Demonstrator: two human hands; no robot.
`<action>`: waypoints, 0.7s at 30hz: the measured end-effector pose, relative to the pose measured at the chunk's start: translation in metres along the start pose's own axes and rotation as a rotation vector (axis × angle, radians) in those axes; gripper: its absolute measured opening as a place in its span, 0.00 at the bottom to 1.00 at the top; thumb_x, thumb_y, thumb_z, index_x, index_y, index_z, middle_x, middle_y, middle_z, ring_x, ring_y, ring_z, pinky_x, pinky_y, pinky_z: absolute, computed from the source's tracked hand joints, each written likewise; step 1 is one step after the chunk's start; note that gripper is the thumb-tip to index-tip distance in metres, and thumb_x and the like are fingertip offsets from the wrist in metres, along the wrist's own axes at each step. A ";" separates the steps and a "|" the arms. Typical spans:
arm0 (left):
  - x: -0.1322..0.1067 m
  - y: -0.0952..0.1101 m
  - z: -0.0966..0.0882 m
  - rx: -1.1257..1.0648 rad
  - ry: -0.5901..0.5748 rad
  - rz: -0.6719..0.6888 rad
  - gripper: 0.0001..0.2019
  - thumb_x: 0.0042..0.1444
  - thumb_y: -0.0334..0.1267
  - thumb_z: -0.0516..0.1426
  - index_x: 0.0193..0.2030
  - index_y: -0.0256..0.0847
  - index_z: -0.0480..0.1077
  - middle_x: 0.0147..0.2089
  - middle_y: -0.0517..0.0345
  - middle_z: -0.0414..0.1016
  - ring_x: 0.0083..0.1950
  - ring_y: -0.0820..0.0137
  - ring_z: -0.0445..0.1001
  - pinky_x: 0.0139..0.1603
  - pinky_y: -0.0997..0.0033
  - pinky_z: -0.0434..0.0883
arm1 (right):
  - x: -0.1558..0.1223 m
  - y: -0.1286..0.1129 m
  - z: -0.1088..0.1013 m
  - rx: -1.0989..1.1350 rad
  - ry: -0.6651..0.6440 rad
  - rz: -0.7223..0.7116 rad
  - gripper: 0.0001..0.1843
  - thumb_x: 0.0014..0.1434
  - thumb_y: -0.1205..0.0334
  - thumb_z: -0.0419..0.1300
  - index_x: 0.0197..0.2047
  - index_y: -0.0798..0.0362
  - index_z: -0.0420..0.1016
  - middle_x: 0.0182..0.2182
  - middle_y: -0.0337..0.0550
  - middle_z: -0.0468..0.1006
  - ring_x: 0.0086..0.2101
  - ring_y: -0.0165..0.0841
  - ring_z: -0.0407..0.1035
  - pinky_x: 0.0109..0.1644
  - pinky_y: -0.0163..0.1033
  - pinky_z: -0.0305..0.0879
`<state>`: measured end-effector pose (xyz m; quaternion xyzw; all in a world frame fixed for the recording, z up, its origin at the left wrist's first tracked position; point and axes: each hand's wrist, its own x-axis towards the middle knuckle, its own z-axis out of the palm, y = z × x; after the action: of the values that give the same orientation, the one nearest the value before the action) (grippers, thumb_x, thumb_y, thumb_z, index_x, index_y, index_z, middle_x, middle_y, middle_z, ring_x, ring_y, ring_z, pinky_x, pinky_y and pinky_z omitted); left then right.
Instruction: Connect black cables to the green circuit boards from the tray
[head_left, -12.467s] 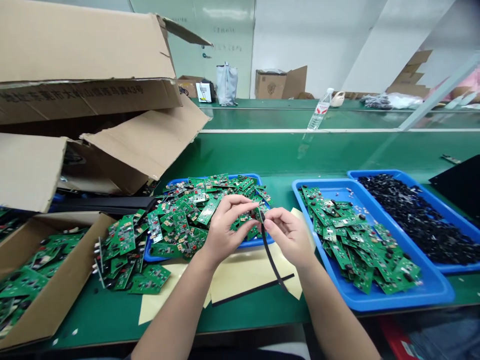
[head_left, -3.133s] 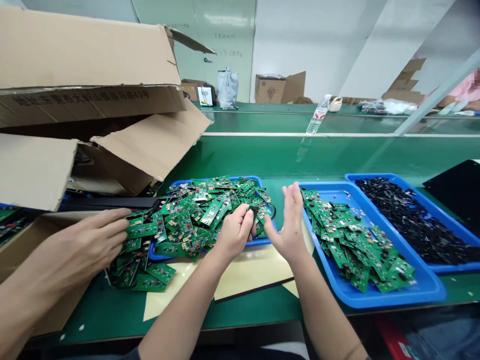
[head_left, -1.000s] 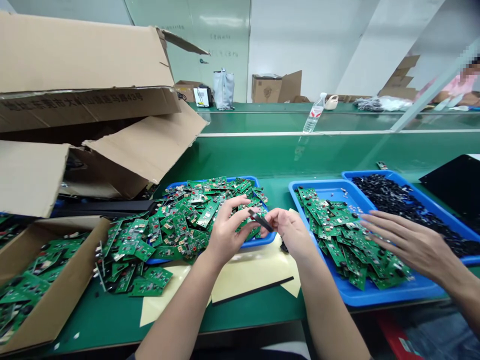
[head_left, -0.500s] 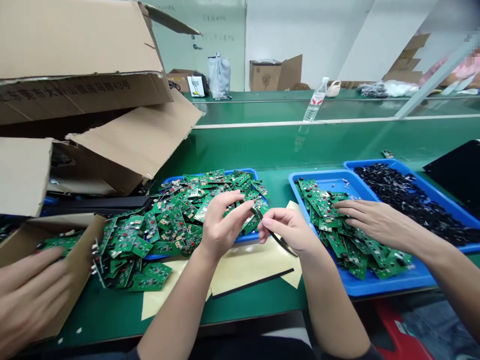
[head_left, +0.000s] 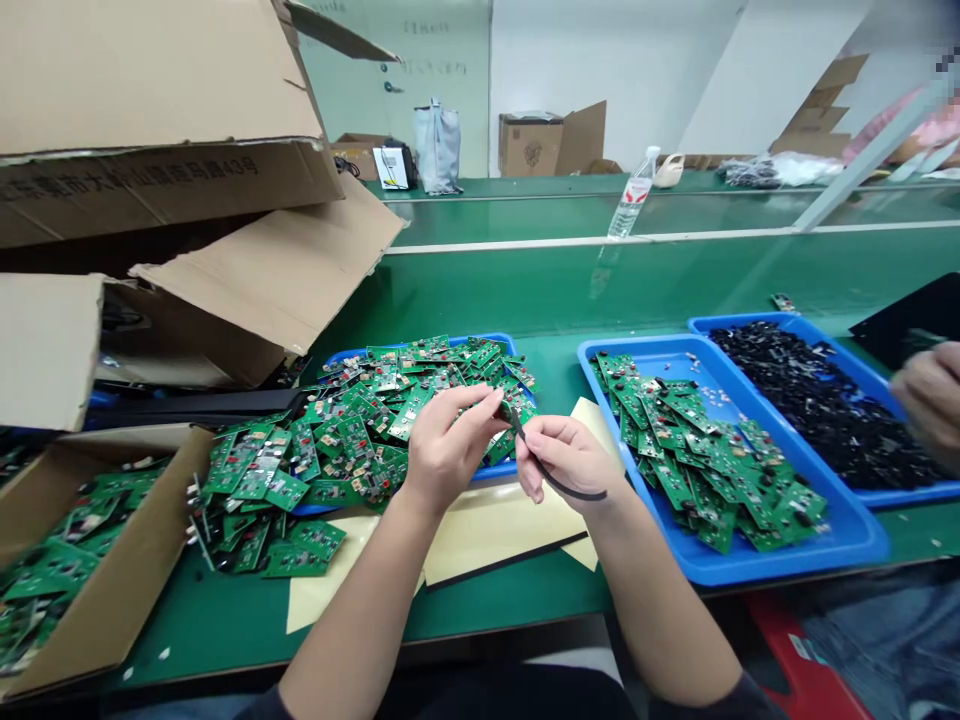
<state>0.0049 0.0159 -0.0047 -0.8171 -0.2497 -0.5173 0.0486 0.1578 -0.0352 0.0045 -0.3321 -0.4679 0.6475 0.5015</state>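
My left hand (head_left: 450,445) is closed, its thumb and fingertips pinching a small green circuit board (head_left: 510,409), seen nearly edge-on and mostly hidden. Beside it my right hand (head_left: 566,458) pinches a thin black foam-like strip (head_left: 559,484). One end of the strip meets the board; the other curves loosely past my right wrist. Beneath my hands are yellowish backing sheets (head_left: 480,530) with another black strip along the front edge. Just behind, a heap of green circuit boards (head_left: 352,440) overflows a blue tray (head_left: 480,343).
Right of my hands is a blue tray (head_left: 847,560) of circuit boards, then a tray of small black parts (head_left: 810,400). Another person's hand (head_left: 934,395) is at the far right. Cardboard boxes (head_left: 165,560) crowd the left; a water bottle (head_left: 632,195) stands behind.
The other hands have left the left box and the board tray; one is now at the far right. My fingers have closed in on the board, and the strip's free end has swung up.
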 end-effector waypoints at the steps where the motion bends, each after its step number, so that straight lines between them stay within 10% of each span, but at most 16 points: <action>1: 0.001 0.001 0.000 -0.021 -0.001 -0.023 0.14 0.55 0.32 0.59 0.48 0.41 0.69 0.42 0.50 0.76 0.43 0.67 0.76 0.41 0.68 0.75 | 0.004 0.006 0.003 0.051 -0.006 0.024 0.20 0.49 0.43 0.63 0.24 0.53 0.71 0.12 0.34 0.69 0.13 0.27 0.62 0.17 0.34 0.62; 11: 0.005 0.004 -0.002 -0.237 -0.044 -0.155 0.11 0.54 0.35 0.61 0.44 0.39 0.71 0.34 0.56 0.76 0.35 0.72 0.74 0.35 0.72 0.72 | 0.004 0.007 -0.009 0.214 -0.037 0.112 0.16 0.49 0.52 0.64 0.21 0.55 0.70 0.10 0.33 0.68 0.10 0.23 0.58 0.15 0.28 0.54; 21: 0.007 0.003 -0.007 -0.503 -0.248 -0.326 0.07 0.53 0.37 0.61 0.39 0.39 0.74 0.31 0.56 0.75 0.32 0.72 0.73 0.33 0.73 0.72 | 0.003 0.002 -0.012 -0.149 0.150 -0.034 0.17 0.51 0.51 0.62 0.20 0.53 0.66 0.13 0.32 0.68 0.15 0.24 0.61 0.21 0.31 0.60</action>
<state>0.0028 0.0129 0.0053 -0.8097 -0.2457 -0.4601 -0.2691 0.1672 -0.0292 -0.0017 -0.4082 -0.4815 0.5755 0.5199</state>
